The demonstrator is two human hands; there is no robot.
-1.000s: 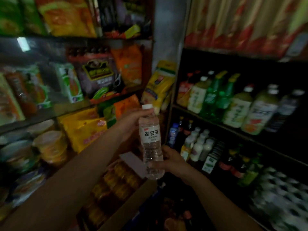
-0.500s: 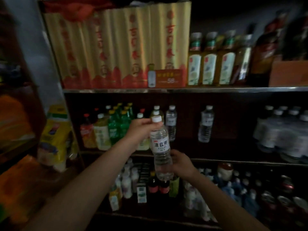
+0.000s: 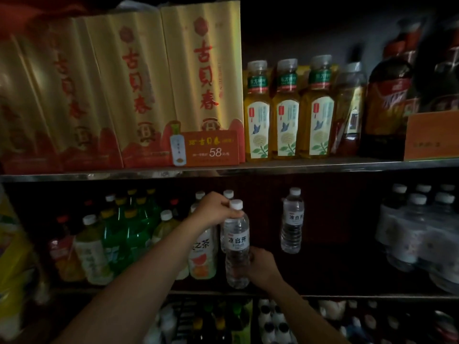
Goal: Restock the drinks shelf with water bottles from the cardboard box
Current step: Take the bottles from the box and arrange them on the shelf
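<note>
water bottle [image 3: 236, 244] held upright before middle shelf [image 3: 347, 295] | tea bottles [image 3: 198, 254] left | second water bottle [image 3: 292, 219] right, apart

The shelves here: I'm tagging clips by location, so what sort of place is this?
Most likely a small grocery shop. An orange price card fronts gold gift boxes, tea bottles stand in rows, and both hands hold a water bottle at the drinks shelf.

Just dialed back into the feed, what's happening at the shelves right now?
A person holds one clear plastic water bottle with a white cap upright in front of the dark middle shelf. The left hand grips its neck, and the right hand grips its lower half. Another matching water bottle already stands alone further right. The held bottle isn't set down yet.
</note>
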